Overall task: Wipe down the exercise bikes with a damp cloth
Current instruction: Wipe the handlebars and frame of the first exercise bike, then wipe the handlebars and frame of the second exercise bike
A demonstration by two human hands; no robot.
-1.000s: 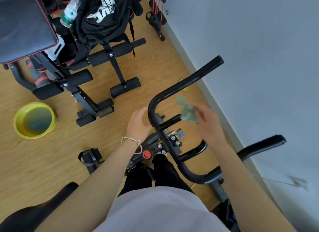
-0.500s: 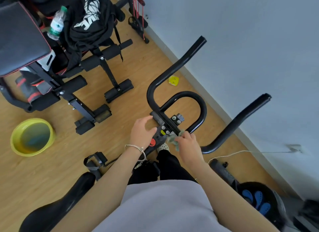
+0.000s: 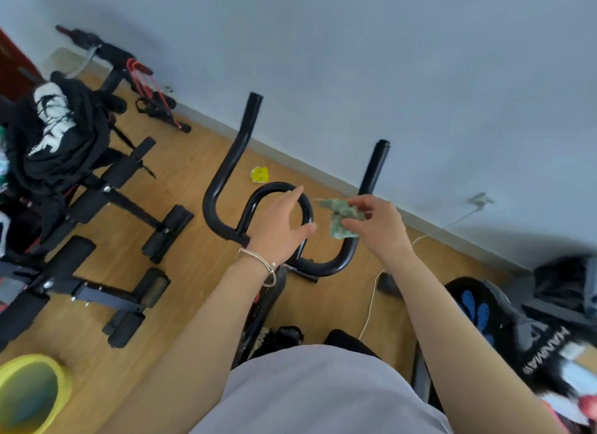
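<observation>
The exercise bike's black handlebar (image 3: pixel 223 181) rises in front of me, with an inner loop and two upright ends. My left hand (image 3: pixel 277 226) hovers over the inner loop, fingers straight and spread, and I cannot tell whether it touches the bar. My right hand (image 3: pixel 374 223) pinches a small crumpled green cloth (image 3: pixel 339 217) between thumb and fingers, just right of the loop and above the handlebar's right bend. The bike's stem and console are hidden under my left wrist and forearm.
A yellow basin (image 3: pixel 29 391) of water stands on the wood floor at lower left. A black weight bench (image 3: pixel 97 233) with a dark jacket sits to the left. The pale wall runs close behind the bike. A white cable (image 3: pixel 371 301) and a black device (image 3: pixel 484 310) lie at the right.
Both hands rose from the console up to the loop, the right one lifting the cloth away. The left hand let go and spread its fingers. My view swung right and up.
</observation>
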